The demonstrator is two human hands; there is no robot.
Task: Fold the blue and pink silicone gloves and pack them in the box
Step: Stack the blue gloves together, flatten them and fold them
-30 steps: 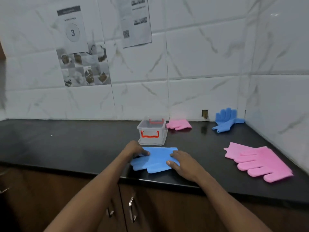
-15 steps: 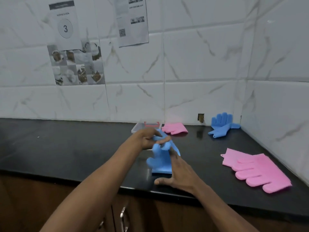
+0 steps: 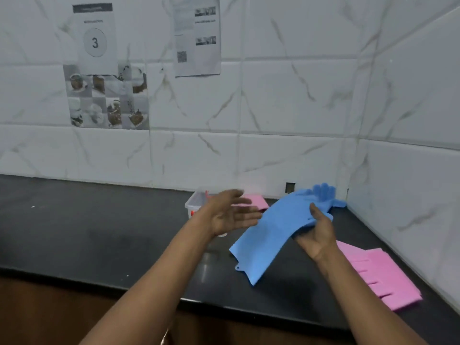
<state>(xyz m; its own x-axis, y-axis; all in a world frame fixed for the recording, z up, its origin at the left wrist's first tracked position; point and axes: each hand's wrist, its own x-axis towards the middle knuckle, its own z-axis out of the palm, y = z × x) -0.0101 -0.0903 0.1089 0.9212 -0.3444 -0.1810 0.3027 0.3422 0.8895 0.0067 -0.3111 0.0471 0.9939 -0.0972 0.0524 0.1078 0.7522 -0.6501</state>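
Just right of the box point(image 3: 195, 204), over the tabletop point(image 3: 99, 232), my right hand point(image 3: 317, 236) grasps the blue glove point(image 3: 271, 237) by its finger end; my left hand point(image 3: 229, 216) has its fingers point(image 3: 245, 214) released. It sags: soft, light, likely springy. Take the cuff next.

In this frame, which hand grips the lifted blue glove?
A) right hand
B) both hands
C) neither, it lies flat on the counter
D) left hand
A: the right hand grips the lifted blue glove with its thumb on top, while the left hand is open with straight fingers.
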